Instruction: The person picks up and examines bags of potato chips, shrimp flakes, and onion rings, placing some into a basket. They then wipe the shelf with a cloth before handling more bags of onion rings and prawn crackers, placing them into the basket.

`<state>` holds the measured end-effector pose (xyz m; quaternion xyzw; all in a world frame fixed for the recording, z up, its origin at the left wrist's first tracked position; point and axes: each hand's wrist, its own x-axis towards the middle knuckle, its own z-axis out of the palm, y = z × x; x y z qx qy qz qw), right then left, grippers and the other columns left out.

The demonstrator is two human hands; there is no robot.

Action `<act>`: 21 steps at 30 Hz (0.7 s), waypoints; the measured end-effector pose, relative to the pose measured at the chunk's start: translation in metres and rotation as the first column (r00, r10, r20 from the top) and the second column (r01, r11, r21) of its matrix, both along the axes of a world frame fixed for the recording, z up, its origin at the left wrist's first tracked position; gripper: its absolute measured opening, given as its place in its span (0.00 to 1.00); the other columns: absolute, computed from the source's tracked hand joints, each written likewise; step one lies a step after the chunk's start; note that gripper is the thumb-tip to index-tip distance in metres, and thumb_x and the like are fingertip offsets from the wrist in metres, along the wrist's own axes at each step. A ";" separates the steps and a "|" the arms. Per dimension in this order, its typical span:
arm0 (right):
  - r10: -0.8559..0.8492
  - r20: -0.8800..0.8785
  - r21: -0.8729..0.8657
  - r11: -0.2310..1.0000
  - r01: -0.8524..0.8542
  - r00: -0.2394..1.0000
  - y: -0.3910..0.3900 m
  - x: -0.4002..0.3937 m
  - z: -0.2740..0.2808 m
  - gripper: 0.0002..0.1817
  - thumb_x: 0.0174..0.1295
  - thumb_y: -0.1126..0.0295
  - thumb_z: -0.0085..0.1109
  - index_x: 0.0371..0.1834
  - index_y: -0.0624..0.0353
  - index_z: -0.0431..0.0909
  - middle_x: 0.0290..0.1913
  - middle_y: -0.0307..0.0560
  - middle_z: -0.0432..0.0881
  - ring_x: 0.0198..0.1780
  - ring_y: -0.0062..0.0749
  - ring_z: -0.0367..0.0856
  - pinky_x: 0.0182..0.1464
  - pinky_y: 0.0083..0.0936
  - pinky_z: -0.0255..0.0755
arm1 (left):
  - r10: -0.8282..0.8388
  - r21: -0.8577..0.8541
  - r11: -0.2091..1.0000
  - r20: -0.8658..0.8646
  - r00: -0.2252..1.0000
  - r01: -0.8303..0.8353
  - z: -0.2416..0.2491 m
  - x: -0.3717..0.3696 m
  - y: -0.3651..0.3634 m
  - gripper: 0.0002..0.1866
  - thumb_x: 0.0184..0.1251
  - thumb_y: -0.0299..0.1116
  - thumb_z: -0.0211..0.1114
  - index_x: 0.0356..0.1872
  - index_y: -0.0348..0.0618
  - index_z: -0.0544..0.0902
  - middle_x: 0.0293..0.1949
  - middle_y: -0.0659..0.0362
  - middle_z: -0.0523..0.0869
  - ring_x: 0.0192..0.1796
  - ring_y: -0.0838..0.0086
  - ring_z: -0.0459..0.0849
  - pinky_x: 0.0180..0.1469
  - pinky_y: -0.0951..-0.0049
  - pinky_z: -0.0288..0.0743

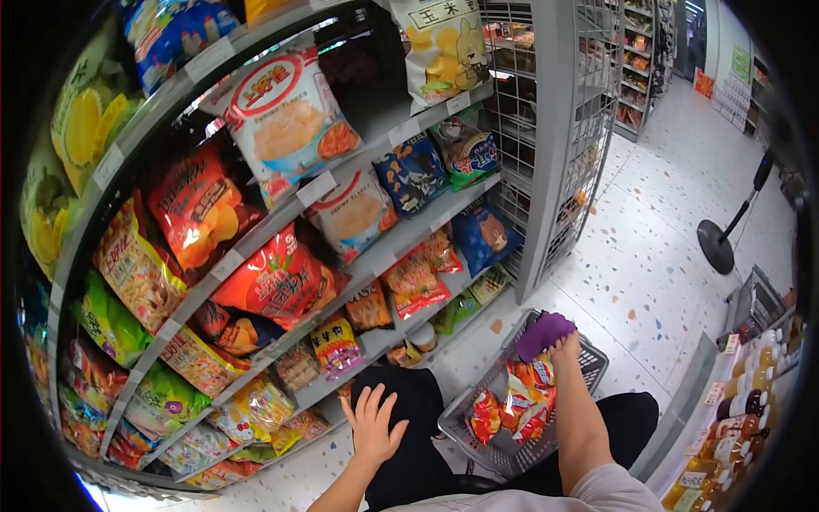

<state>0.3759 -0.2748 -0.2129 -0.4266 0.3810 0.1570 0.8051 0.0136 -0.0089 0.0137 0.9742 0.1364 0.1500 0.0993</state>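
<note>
My right hand (565,348) is closed on a purple cloth (544,334), held over the far end of a grey plastic shopping basket (595,375). Inside the basket lie red and orange snack bags (529,401), with a smaller red bag (485,416) to their left. My left hand (373,424) rests on my dark-trousered knee with its fingers spread, holding nothing. The basket stands on the floor between my legs. Beyond my left hand are the lower shelves, where a yellow and pink snack bag (337,344) sits close to the front edge.
Shelves of snack bags (290,119) rise on the left, ending at a wire mesh panel (516,111) and grey post (546,154). To the right stand bottles (742,401) on a low shelf, another grey basket (758,294) and a round black stand base (715,246).
</note>
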 end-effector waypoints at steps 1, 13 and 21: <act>-0.096 0.080 0.147 0.986 0.084 0.992 0.009 -0.003 0.008 0.37 0.66 0.39 0.47 0.71 0.50 0.62 0.71 0.44 0.65 0.72 0.37 0.60 0.69 0.40 0.56 | 0.014 0.002 1.000 -0.003 1.000 -0.014 0.001 0.002 0.000 0.29 0.55 0.45 0.69 0.59 0.48 0.75 0.67 0.54 0.68 0.72 0.55 0.59 0.72 0.35 0.32; -0.135 0.783 0.622 0.198 -0.758 0.607 0.061 -0.115 0.329 0.48 0.68 0.31 0.17 0.77 0.62 0.46 0.78 0.54 0.46 0.79 0.45 0.40 0.78 0.43 0.34 | -0.006 0.026 1.000 -0.020 1.000 0.006 0.000 0.016 -0.003 0.30 0.53 0.40 0.68 0.59 0.44 0.74 0.67 0.51 0.68 0.71 0.53 0.60 0.73 0.37 0.33; -0.047 0.783 0.570 0.454 -0.685 0.620 0.036 -0.120 0.334 0.28 0.74 0.44 0.36 0.27 0.53 0.73 0.48 0.53 0.82 0.58 0.43 0.77 0.57 0.39 0.71 | -0.237 -0.092 0.961 0.208 0.949 0.260 0.065 0.076 -0.003 0.31 0.52 0.29 0.69 0.61 0.39 0.72 0.63 0.47 0.72 0.68 0.50 0.67 0.73 0.43 0.48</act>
